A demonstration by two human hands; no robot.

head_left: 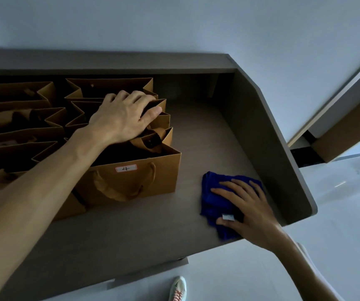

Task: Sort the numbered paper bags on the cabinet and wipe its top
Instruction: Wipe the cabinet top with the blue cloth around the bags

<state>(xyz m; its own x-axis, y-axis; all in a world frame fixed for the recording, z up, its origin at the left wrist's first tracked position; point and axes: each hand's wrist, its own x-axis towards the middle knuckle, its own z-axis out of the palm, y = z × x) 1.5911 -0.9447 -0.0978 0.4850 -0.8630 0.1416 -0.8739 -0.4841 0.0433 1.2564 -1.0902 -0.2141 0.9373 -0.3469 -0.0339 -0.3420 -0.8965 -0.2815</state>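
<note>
Grey cabinet top [144,231], left hand [122,118] curled in grip on bag tops [159,118], right hand [248,205] flat, fingers spread on blue cloth [212,192]

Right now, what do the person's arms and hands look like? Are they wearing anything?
Both forearms are bare, with no sleeves over them. The left hand and right hand have no gloves, and no rings, watch or bracelet show. By the right elbow there is a bit of light-coloured clothing.
</note>
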